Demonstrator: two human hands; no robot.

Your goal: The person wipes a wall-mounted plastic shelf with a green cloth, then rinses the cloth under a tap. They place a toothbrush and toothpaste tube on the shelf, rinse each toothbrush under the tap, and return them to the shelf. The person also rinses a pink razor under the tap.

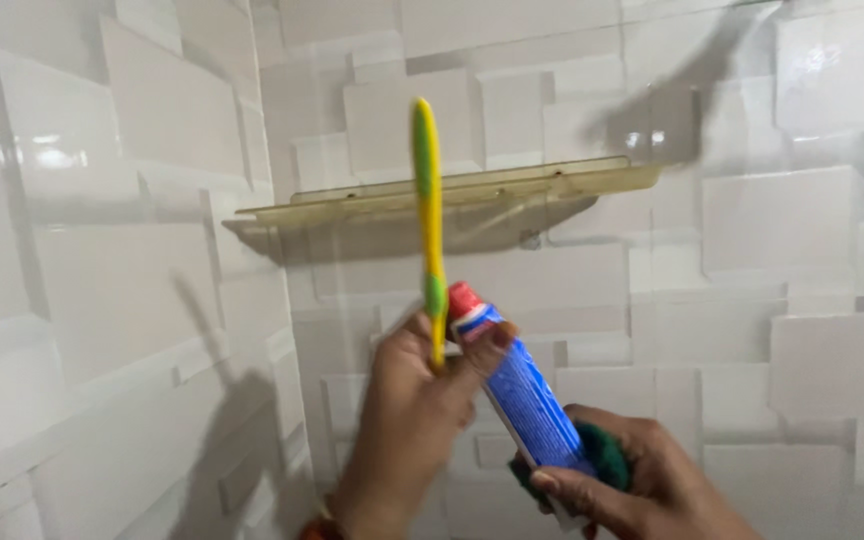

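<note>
My left hand (407,420) holds a yellow and green toothbrush (429,210) upright, its handle pinched between the fingers. The thumb and fingertips of that hand also touch the red cap (464,300) of a blue toothpaste tube (527,400). My right hand (632,490) grips the lower end of the tube, which tilts up toward the left. A dark green thing (602,455) is also held in my right hand behind the tube; I cannot tell what it is.
A pale yellowish corner shelf (472,195) is fixed to the white tiled wall (782,300) above the hands. The wall's raised tiles meet in a corner at the left. Shadows of the arms fall on the tiles.
</note>
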